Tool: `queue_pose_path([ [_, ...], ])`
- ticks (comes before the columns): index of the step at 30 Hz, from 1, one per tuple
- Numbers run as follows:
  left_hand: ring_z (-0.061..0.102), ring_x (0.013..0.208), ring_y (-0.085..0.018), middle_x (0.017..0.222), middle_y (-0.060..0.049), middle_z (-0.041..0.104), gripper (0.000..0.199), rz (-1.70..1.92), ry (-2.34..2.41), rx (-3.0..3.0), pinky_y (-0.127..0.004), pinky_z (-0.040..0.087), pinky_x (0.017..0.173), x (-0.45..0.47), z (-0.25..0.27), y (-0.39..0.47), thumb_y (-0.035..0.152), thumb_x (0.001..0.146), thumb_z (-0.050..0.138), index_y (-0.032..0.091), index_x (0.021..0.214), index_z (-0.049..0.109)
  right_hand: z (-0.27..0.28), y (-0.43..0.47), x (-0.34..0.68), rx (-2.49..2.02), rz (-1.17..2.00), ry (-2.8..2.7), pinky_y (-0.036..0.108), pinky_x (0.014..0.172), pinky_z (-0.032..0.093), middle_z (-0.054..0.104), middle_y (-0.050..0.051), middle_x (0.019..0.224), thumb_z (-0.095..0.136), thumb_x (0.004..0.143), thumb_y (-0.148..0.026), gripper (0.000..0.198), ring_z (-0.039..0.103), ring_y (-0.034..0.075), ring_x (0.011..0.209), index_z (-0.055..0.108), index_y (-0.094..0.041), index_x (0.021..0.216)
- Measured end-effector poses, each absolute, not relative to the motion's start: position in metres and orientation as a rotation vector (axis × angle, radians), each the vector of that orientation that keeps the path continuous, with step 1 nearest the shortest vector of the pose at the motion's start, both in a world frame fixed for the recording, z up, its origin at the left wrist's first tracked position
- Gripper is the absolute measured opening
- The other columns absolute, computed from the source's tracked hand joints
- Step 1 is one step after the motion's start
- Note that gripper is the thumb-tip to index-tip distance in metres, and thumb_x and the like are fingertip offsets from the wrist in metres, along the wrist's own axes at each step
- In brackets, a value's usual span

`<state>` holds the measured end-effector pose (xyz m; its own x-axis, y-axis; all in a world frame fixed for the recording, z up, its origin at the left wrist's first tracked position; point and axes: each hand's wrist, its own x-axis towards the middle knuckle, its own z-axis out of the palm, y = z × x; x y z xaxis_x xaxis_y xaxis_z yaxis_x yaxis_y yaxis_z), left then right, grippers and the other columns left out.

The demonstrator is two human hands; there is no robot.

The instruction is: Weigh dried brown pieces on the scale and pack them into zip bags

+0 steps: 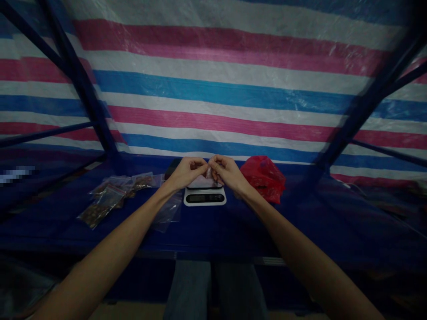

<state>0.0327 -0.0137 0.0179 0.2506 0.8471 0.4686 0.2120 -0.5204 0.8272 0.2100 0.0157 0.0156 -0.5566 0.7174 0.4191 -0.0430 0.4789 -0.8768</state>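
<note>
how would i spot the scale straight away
On the blue tabletop, find the left hand and right hand. Below them sits the scale: white, with a dark display strip, unlike the clear bags and red bag nearby.

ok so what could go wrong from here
The clear plastic between the left hand and right hand might slip and drop onto the scale. The right forearm looks close to the red bag, so a sideways move could knock it. The left forearm could likewise brush the loose clear bags beside it.
</note>
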Motion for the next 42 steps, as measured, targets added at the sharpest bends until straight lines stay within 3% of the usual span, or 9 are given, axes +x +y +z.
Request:
queue_pose_path([
  [5, 0.067, 0.067, -0.015, 0.069, -0.004, 0.071, 0.022, 1.275, 1.049, 1.980, -0.025, 0.051, 0.068, 0.035, 0.018, -0.021, 0.029, 0.087, 0.060, 0.013, 0.072, 0.066, 0.020, 0.003, 0.210, -0.586, 0.582, -2.152, 0.027, 0.065, 0.039, 0.058, 0.000, 0.075, 0.042, 0.104, -0.033, 0.022, 0.053, 0.014, 0.066, 0.048, -0.022, 0.086],
  [8, 0.067, 0.069, -0.015, 0.071, -0.004, 0.070, 0.025, 1.310, 1.021, 1.994, -0.026, 0.051, 0.070, 0.038, 0.019, -0.025, 0.030, 0.091, 0.055, 0.014, 0.073, 0.064, 0.024, 0.000, 0.212, -0.548, 0.487, -2.170, 0.028, 0.069, 0.037, 0.058, 0.001, 0.080, 0.038, 0.105, -0.027, 0.023, 0.052, 0.015, 0.072, 0.049, -0.021, 0.086],
  [20, 0.052, 0.057, -0.011, 0.060, 0.003, 0.057, 0.026, 1.204, 1.276, 2.298, -0.023, 0.035, 0.058, 0.035, 0.018, -0.023, 0.026, 0.092, 0.048, 0.016, 0.072, 0.062, 0.021, 0.009, 0.214, -0.624, 0.448, -2.230, 0.028, 0.070, 0.037, 0.059, 0.001, 0.082, 0.041, 0.104, -0.029, 0.020, 0.054, 0.016, 0.074, 0.049, -0.021, 0.087],
  [29, 0.052, 0.056, -0.014, 0.058, 0.000, 0.060, 0.024, 1.277, 1.816, 2.362, -0.028, 0.030, 0.059, 0.045, 0.017, -0.027, 0.027, 0.081, 0.058, 0.018, 0.060, 0.060, 0.032, 0.004, 0.220, -1.081, -0.077, -2.241, 0.030, 0.058, 0.022, 0.063, 0.002, 0.082, 0.053, 0.090, -0.021, 0.006, 0.050, 0.016, 0.067, 0.051, -0.021, 0.084],
  [33, 0.052, 0.057, -0.016, 0.059, -0.002, 0.061, 0.024, 1.378, 1.870, 2.407, -0.029, 0.031, 0.060, 0.048, 0.017, -0.030, 0.027, 0.081, 0.058, 0.019, 0.058, 0.058, 0.034, -0.004, 0.219, -1.090, -0.221, -2.161, 0.031, 0.057, 0.018, 0.064, 0.005, 0.092, 0.053, 0.087, -0.020, 0.004, 0.049, 0.017, 0.069, 0.054, -0.021, 0.091],
  [38, 0.051, 0.058, -0.015, 0.060, -0.002, 0.060, 0.024, 1.559, 1.821, 2.302, -0.029, 0.035, 0.062, 0.050, 0.018, -0.032, 0.025, 0.081, 0.057, 0.019, 0.058, 0.058, 0.032, -0.011, 0.214, -0.949, -0.181, -2.111, 0.031, 0.057, 0.023, 0.062, 0.007, 0.099, 0.050, 0.083, -0.012, 0.017, 0.051, 0.020, 0.078, 0.054, -0.022, 0.096],
  [42, 0.059, 0.066, -0.016, 0.069, -0.003, 0.069, 0.022, 1.678, 1.622, 2.098, -0.028, 0.044, 0.067, 0.045, 0.020, -0.031, 0.025, 0.083, 0.055, 0.017, 0.068, 0.068, 0.025, -0.008, 0.212, -0.862, 0.080, -2.025, 0.030, 0.064, 0.035, 0.062, 0.004, 0.094, 0.055, 0.087, -0.018, 0.016, 0.053, 0.018, 0.077, 0.055, -0.023, 0.102],
])
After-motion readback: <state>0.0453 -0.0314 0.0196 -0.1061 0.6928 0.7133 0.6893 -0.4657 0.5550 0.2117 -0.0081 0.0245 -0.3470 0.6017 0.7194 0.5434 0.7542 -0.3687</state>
